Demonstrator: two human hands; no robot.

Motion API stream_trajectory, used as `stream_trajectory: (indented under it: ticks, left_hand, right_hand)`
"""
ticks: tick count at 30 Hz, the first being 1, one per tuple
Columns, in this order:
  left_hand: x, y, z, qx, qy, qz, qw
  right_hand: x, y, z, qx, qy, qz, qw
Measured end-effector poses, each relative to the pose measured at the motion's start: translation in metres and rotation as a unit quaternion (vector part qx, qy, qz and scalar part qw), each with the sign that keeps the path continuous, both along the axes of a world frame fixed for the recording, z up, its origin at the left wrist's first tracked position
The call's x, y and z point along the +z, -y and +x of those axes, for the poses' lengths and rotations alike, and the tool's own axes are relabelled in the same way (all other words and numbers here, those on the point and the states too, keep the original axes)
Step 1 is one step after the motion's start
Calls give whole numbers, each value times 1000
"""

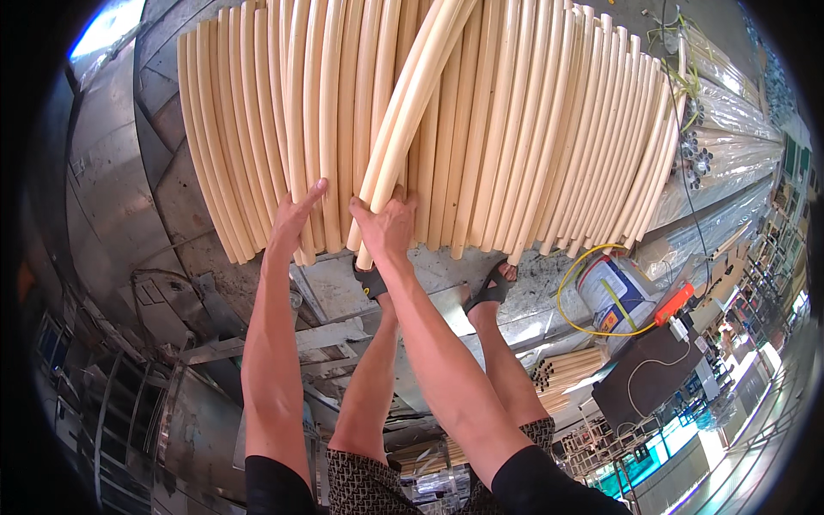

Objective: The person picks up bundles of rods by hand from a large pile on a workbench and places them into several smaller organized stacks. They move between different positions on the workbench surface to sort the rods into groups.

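Long pale wooden-looking poles [481, 129] lie side by side in a wide row in front of me. My right hand [388, 225] is closed round the near end of a pair of poles [410, 103], which slant up to the right across the others. Further left, my left hand [296, 215] wraps round the near ends of poles [296, 112] in the row. Its thumb lies on top, pointing away from me, and most of its fingers are hidden.
My sandalled feet [491, 287] stand just short of the pole ends. To the right are a white bucket [611, 293], a yellow cable [562, 313] and an orange power strip [675, 305]. Plastic-wrapped bundles [730, 137] lie at the far right; metal sheets [107, 180] stand on the left.
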State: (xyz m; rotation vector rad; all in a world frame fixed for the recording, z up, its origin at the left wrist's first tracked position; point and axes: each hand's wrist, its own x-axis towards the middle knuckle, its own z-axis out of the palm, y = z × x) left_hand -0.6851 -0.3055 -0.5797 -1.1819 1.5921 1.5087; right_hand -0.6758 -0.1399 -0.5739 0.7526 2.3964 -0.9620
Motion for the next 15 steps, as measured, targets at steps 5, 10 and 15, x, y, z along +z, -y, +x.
stream_trajectory:
  ticks: [5, 10, 15]
  left_hand:
    - [1, 2, -1, 29, 4, 47, 998]
    - [-17, 17, -2, 70, 31, 89, 993]
    - [-22, 33, 2, 52, 47, 126, 990]
  right_hand:
    - [-16, -9, 2, -127, -3, -96, 987]
    - [-12, -18, -11, -146, 76, -152, 975]
    - [-3, -16, -8, -206, 81, -333, 917]
